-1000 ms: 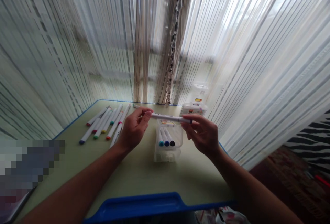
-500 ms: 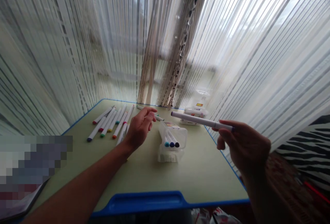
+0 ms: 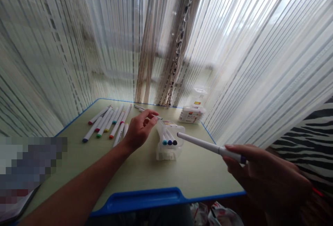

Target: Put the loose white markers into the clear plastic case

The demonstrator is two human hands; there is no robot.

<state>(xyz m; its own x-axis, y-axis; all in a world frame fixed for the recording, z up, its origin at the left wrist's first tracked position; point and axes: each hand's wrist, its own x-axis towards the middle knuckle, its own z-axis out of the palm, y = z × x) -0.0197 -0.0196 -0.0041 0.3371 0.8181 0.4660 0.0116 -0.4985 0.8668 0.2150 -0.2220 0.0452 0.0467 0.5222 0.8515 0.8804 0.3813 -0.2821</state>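
Observation:
My right hand (image 3: 262, 175) grips a long white marker (image 3: 205, 145) by its dark-capped end, low at the right near the table's edge, with its far tip pointing toward a clear plastic marker case (image 3: 170, 142). Three markers with teal, blue and dark caps lie inside that case. My left hand (image 3: 140, 128) hovers just left of the case with fingers loosely spread and nothing in them. A row of several white markers (image 3: 109, 123) with coloured caps lies on the table to the left of that hand.
The pale green table (image 3: 145, 170) has a blue rim and a blue front tray (image 3: 145, 200). A second clear box (image 3: 191, 113) stands at the far right corner. Striped sheer curtains (image 3: 234, 63) close in behind and on both sides. A zebra-patterned fabric (image 3: 307, 146) lies at right.
My left hand let go of the marker and stayed by the case. My right hand carried the marker right and down toward the table's front edge, tilting its tip toward the case.

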